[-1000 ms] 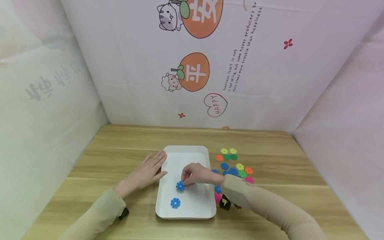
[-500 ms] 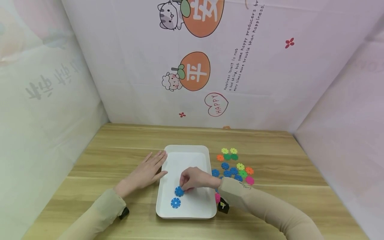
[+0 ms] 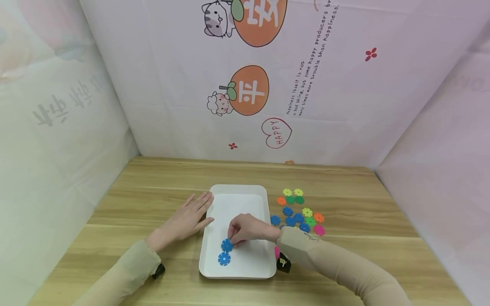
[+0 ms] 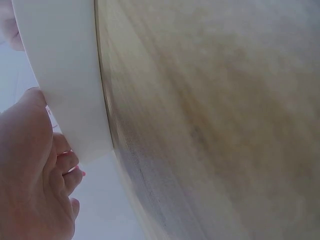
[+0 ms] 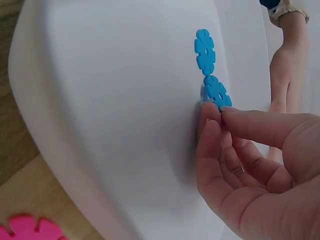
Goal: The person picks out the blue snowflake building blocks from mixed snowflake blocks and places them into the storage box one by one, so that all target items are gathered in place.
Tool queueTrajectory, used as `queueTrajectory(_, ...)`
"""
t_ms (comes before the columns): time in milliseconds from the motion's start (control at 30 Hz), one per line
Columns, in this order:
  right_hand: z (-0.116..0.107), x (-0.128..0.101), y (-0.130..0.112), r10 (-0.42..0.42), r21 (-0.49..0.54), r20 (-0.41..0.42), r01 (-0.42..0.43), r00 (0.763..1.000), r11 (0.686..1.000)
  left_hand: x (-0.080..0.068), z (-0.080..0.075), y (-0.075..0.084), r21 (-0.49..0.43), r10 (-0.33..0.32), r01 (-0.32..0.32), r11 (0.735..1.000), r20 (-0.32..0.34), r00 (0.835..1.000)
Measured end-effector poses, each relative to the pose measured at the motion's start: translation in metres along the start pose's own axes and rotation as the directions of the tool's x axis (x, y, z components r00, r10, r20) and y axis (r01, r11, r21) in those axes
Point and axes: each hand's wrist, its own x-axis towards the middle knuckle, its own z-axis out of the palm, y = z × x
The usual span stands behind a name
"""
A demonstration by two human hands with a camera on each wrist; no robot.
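My right hand (image 3: 248, 229) pinches a blue notched flower disc (image 3: 226, 245) between thumb and fingertips, low over the white tray (image 3: 245, 190). Another blue disc (image 3: 224, 259) lies flat in the tray on the near side. In the right wrist view the pinched disc (image 5: 218, 92) stands tilted, its edge right at the end of the lying disc (image 5: 205, 52). My left hand (image 3: 185, 219) rests with straight fingers along the tray's left rim. The left wrist view has its fingers (image 4: 65, 161) at the outer wall of the tray (image 4: 65, 75).
Right of the tray, several loose discs lie on the wooden table (image 3: 153, 191): blue (image 3: 290, 221), yellow (image 3: 307, 212), orange (image 3: 319, 217), green (image 3: 310, 221) and pink (image 3: 319, 230). My right forearm (image 3: 340, 255) covers part of them. Printed cloth walls (image 3: 172, 106) enclose the table.
My right hand has moved slightly nearer and to the left with the blue disc, bringing it up to the lying one. The left hand has stayed in place.
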Motion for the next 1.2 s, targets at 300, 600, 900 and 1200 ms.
queueTrajectory(300,0.001,0.003,-0.002,-0.012,-0.012,0.001,0.012,1.000,1.000,-0.001,-0.001,0.001,0.004,0.000,0.000,1.000,0.002,1.000)
queueTrajectory(600,0.003,0.004,-0.005,-0.042,-0.035,0.003,0.042,0.999,0.998,-0.002,0.000,0.000,-0.003,0.000,0.000,1.000,-0.001,1.000)
queueTrajectory(900,0.003,0.006,-0.004,-0.043,-0.054,-0.004,0.043,0.999,0.998,-0.001,0.001,0.000,0.001,0.000,0.000,1.000,-0.004,1.000)
queueTrajectory(1200,-0.007,0.003,-0.002,-0.084,-0.119,-0.044,0.079,0.995,0.990,0.000,0.000,0.000,0.009,0.001,-0.001,1.000,0.001,1.000)
